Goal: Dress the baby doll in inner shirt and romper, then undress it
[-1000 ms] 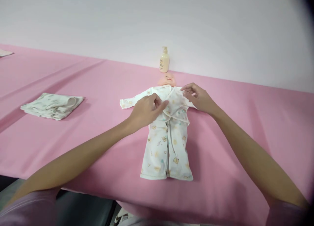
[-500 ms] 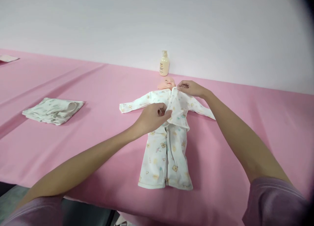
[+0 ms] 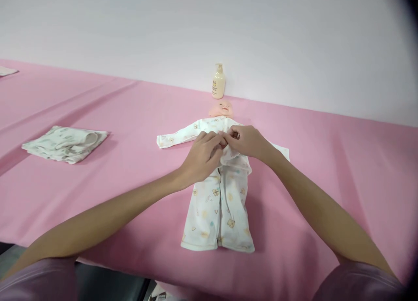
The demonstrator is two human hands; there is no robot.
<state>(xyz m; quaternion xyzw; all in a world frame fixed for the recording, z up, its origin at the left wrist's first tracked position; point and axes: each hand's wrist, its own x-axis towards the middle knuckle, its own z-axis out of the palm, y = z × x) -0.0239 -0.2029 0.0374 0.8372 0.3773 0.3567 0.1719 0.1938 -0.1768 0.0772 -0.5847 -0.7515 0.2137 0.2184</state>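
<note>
A baby doll [image 3: 222, 108] lies on its back on the pink table [image 3: 130, 118], dressed in a white printed romper [image 3: 218, 209] with its sleeves spread out. Both hands meet over the doll's chest. My left hand [image 3: 203, 155] pinches the romper's front flap from the left. My right hand [image 3: 246, 140] pinches the same front edge from the right, fingertips touching the left hand's. The chest fastening is hidden under the fingers.
A folded white printed garment [image 3: 65, 143] lies at the table's left. A cream pump bottle [image 3: 218, 81] stands against the white wall behind the doll's head. A pale scrap [image 3: 6, 71] sits at the far left edge.
My right hand came down from the doll's collar to the chest and joined my left hand on the front flap. The left hand shifted slightly right.
</note>
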